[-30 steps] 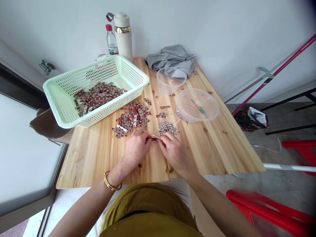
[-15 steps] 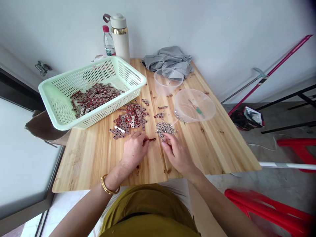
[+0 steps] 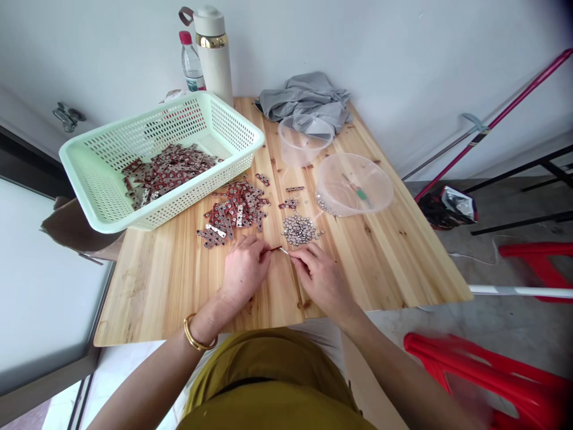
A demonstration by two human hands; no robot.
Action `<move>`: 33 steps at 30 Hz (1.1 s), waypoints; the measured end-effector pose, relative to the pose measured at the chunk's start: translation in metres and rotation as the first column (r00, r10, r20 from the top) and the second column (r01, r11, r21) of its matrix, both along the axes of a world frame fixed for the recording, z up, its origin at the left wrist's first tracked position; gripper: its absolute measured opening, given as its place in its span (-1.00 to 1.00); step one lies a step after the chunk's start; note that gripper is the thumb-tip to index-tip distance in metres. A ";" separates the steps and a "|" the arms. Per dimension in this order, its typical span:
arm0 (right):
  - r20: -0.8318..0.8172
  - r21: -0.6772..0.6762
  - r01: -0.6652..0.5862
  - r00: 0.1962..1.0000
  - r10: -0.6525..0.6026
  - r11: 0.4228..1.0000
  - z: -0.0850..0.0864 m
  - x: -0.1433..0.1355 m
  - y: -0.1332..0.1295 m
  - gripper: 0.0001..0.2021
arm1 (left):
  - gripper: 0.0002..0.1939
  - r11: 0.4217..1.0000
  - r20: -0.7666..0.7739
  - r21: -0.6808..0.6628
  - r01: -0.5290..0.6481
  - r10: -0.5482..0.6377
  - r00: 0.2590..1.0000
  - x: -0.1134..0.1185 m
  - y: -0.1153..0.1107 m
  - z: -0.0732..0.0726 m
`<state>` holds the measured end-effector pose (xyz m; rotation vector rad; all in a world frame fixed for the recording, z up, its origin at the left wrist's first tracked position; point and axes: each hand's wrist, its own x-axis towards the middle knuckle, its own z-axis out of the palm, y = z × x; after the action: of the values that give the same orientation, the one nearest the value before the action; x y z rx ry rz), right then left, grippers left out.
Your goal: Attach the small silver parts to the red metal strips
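Note:
Near the table's front, my left hand (image 3: 246, 266) pinches a small dark red strip (image 3: 276, 248) that sticks out to the right of its fingertips. My right hand (image 3: 319, 272) is closed on a thin silvery tool (image 3: 285, 251), whose tip is at the strip's end. Whether the two touch is too small to tell. Just beyond my right hand lies a pile of small round metal pieces (image 3: 299, 230). Past my left hand is a heap of red and silver strips (image 3: 237, 209). More strips (image 3: 174, 173) fill part of the green basket (image 3: 165, 212).
Two clear plastic tubs (image 3: 299, 156) (image 3: 380, 191) stand on the wooden table (image 3: 152, 286), one with a green-handled tool (image 3: 360, 193). Behind are a grey cloth (image 3: 304, 98), a white flask (image 3: 217, 68) and a bottle (image 3: 192, 67). Red stools (image 3: 483, 373) stand at right.
My right hand has moved its tool from the edge of the round pieces left to the strip's end. My left hand still holds the strip. The view has shifted slightly.

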<state>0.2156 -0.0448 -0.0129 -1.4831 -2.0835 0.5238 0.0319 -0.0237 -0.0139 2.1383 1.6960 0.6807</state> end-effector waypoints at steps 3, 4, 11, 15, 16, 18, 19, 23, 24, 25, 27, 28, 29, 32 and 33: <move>-0.025 -0.033 -0.011 1.000 0.010 0.999 0.000 0.002 0.003 -0.80 | -0.89 1.000 0.006 0.012 0.004 -0.004 1.000 0.000 0.000 -0.001; -0.024 -0.041 -0.011 1.000 0.010 0.999 0.000 0.002 0.005 -0.81 | -0.89 1.000 0.007 0.011 0.003 -0.003 1.000 0.000 0.000 -0.002; 0.005 -0.064 -0.033 0.999 0.033 0.997 -0.001 0.004 0.008 -0.81 | -0.89 0.999 -0.031 0.041 0.001 0.000 1.000 0.000 -0.003 -0.004; -0.068 -0.022 0.021 0.997 -0.022 1.000 0.002 0.013 0.014 -0.83 | -0.89 0.999 -0.072 0.034 0.010 -0.008 0.997 -0.005 -0.001 -0.001; -0.081 0.002 0.064 0.995 -0.064 0.998 0.003 0.015 0.017 -0.84 | -0.89 1.000 -0.083 0.021 0.015 -0.013 0.996 -0.006 0.000 0.001; -0.065 0.049 0.127 0.990 -0.124 0.991 0.004 0.018 0.025 -0.88 | -0.88 1.000 -0.100 -0.006 0.027 -0.027 0.995 -0.009 0.002 0.005; -0.034 0.065 0.130 0.991 -0.128 0.989 0.005 0.018 0.028 -0.90 | -0.88 0.999 -0.105 -0.018 0.028 -0.029 0.994 -0.010 0.002 0.008; 0.142 0.079 0.104 0.983 -0.114 0.991 0.004 0.015 0.038 -0.89 | -0.93 0.997 -0.103 -0.074 0.000 -0.008 0.995 -0.015 0.002 0.013; 0.174 0.078 0.104 0.978 -0.116 0.992 0.004 0.014 0.040 -0.89 | -0.92 0.996 -0.100 -0.090 -0.003 -0.006 0.995 -0.015 0.001 0.013; 0.197 0.076 0.104 0.973 -0.118 0.992 0.003 0.014 0.041 -0.89 | -0.91 0.995 -0.090 -0.104 -0.003 -0.006 0.996 -0.016 0.001 0.012; 0.214 0.069 0.098 0.971 -0.111 0.993 0.001 0.014 0.042 -0.89 | -0.91 0.992 -0.044 -0.128 0.006 -0.011 0.999 -0.017 0.001 0.010; 0.213 0.065 0.091 0.972 -0.102 0.994 0.001 0.015 0.043 -0.90 | -0.91 0.990 -0.013 -0.137 0.009 -0.011 1.000 -0.018 0.001 0.009; 0.212 0.063 0.081 0.973 -0.093 0.995 0.000 0.016 0.045 -0.90 | -0.91 0.989 0.018 -0.145 0.010 -0.008 1.000 -0.018 0.002 0.008; 0.207 0.068 0.058 0.976 -0.071 0.996 0.001 0.018 0.048 -0.90 | -0.90 0.985 0.076 -0.170 0.016 -0.003 0.997 -0.018 0.004 0.007; 0.197 0.079 0.057 0.978 -0.072 0.995 0.002 0.017 0.048 -0.90 | -0.89 0.984 0.086 -0.177 0.020 -0.004 0.996 -0.018 0.005 0.008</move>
<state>0.2328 0.0034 -0.0104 -1.6118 -2.1713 0.2810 0.0135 -0.0187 -0.0062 1.9676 1.6327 0.5845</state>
